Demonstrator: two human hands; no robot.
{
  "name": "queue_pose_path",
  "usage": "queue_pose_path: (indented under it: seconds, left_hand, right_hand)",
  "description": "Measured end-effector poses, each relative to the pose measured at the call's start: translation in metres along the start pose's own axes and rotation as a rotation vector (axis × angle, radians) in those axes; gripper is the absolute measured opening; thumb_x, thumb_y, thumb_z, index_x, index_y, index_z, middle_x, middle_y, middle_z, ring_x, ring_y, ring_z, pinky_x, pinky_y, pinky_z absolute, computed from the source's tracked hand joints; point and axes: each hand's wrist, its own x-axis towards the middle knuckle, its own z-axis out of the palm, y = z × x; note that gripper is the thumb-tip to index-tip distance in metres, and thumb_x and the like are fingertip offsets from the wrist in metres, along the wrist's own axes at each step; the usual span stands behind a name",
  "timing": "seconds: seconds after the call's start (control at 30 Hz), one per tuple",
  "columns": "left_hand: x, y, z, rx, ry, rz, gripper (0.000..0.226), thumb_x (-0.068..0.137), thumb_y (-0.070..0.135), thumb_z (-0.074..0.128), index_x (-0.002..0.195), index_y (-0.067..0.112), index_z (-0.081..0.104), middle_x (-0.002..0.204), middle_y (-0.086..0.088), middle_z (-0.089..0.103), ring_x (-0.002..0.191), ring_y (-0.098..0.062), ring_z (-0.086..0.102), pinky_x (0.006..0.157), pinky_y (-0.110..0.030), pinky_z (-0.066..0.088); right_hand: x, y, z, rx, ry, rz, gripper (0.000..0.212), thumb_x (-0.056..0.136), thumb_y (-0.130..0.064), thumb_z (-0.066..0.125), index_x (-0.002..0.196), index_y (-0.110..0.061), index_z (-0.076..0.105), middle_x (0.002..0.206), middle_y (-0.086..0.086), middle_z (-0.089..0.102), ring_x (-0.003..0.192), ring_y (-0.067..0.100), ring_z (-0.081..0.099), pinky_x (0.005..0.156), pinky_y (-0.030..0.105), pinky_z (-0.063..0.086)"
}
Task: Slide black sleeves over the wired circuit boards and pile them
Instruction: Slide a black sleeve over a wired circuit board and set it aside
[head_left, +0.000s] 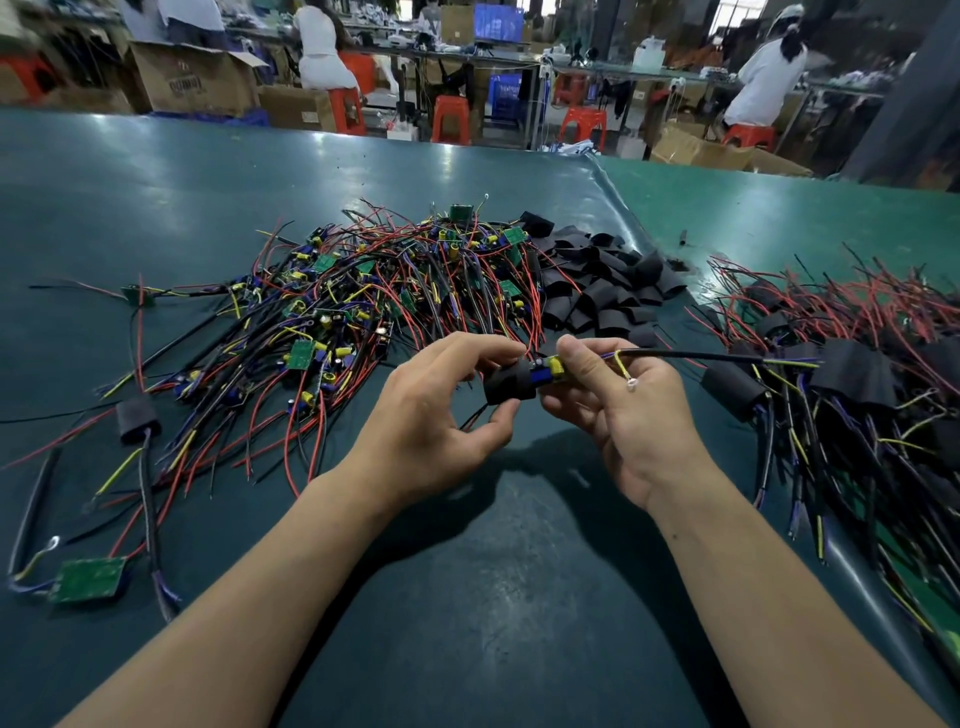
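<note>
My left hand (447, 410) pinches a black sleeve (510, 385) half over a wired board (549, 368), which my right hand (618, 410) grips above the green table (493, 571); the finished pile (852, 374) lies right.

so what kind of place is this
Most likely an electronics assembly workshop: a heap of wired circuit boards and black sleeves on a green bench, other workers seated at benches behind.
</note>
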Motion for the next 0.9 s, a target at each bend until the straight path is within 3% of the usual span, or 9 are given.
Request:
queue_pose_path:
  seconds: [0.2,0.5,0.9]
  left_hand:
    - [0.0006,-0.0006,0.0016,-0.035,0.013,0.023,0.037,0.078,0.0,0.076,0.113,0.005,0.065,0.103,-0.001,0.068,0.095,-0.013,0.065,0.088,-0.027,0.053]
    - [-0.0002,-0.0006,0.0014,-0.021,0.018,0.031,0.039,0.077,0.001,0.078,0.113,0.005,0.066,0.106,0.001,0.069,0.096,-0.009,0.065,0.091,-0.023,0.052]
    - [0.0018,-0.0019,0.0006,-0.05,0.052,0.089,0.029,0.077,-0.005,0.075,0.104,0.004,0.068,0.102,-0.001,0.067,0.095,-0.012,0.064,0.087,-0.024,0.05]
  right_hand:
    - [-0.0006,0.0027,0.0008,-0.025,0.003,0.079,0.01,0.085,-0.013,0.072,0.082,-0.007,0.064,0.069,0.008,0.072,0.059,0.019,0.07,0.05,0.023,0.054]
    - [-0.0012,0.0058,0.0002,-0.248,0.061,-0.097,0.014,0.083,-0.015,0.076,0.077,-0.009,0.065,0.061,0.002,0.066,0.053,0.013,0.061,0.052,0.025,0.054]
    - [-0.0006,0.0035,0.0028,-0.032,0.043,0.141,0.018,0.076,-0.017,0.078,0.077,-0.008,0.063,0.06,0.003,0.066,0.049,0.012,0.061,0.046,0.02,0.051]
